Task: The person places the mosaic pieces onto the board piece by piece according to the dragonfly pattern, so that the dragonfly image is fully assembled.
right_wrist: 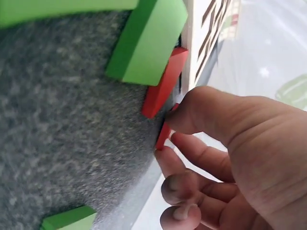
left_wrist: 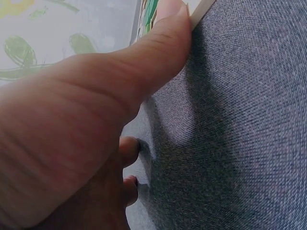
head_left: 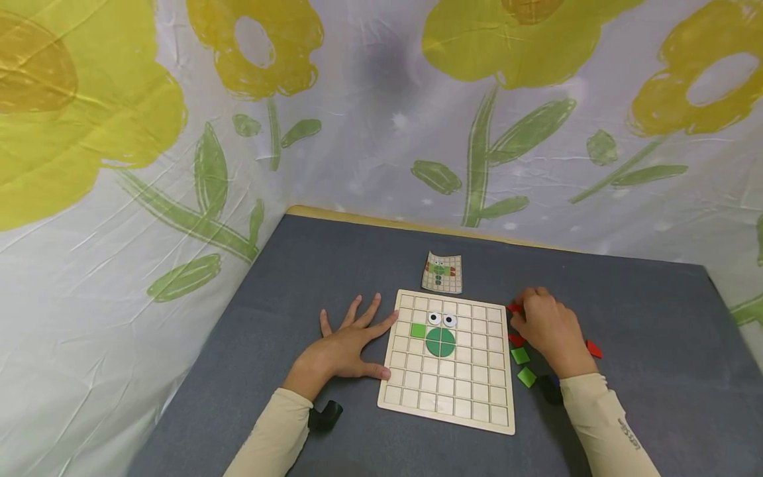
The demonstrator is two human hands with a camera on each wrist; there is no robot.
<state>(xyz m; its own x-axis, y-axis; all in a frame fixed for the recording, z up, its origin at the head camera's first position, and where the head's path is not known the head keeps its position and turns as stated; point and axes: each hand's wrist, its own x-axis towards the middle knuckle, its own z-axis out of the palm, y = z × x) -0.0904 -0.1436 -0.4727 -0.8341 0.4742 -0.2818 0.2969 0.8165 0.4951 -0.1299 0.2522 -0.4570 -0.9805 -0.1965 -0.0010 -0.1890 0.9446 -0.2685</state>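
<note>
The gridded board (head_left: 459,386) is touched at its left edge by the spread left hand (head_left: 341,351); beside its right edge, 1 red piece (right_wrist: 164,133) is pinched by the right hand (head_left: 548,331). Picking-up seems in hand; a clean lift seems called for next

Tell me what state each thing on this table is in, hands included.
Board: lying flat, partly filled
Eye pieces: both placed on the board
Dark green circle: assembled from quarters, on the board
Light green square: placed beside the circle
Picture card: slightly bent, beyond the board
Left hand: fingers spread, touching the board
Right hand: pinching a red piece
Other red pieces: loose
Other green pieces: loose
</note>
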